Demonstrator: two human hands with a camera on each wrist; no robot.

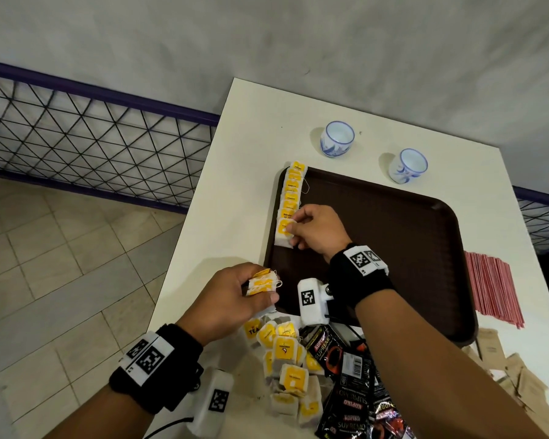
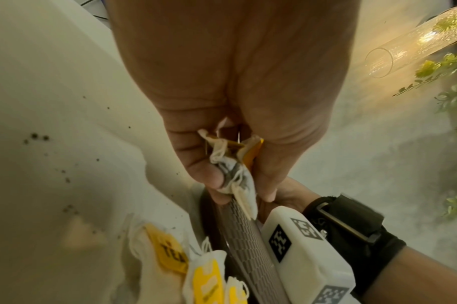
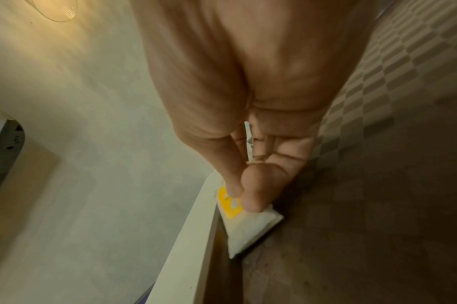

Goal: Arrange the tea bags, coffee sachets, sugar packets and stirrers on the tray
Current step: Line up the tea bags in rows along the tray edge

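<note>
My left hand [image 1: 225, 296] grips spare tea bags [image 1: 262, 284]; my right hand [image 1: 317, 231] pinches one bag [image 1: 282, 234].
I should lay it overlapping the row [image 1: 292, 191] along the tray [image 1: 393, 236] edge, tag up.

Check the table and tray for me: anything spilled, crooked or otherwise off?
Dark specks are scattered on the white table left of the left hand, possibly spilled tea. The row of tea bags rides on the tray's left rim rather than flat inside, with a loose string trailing onto the tray. Nothing looks damaged.
</note>
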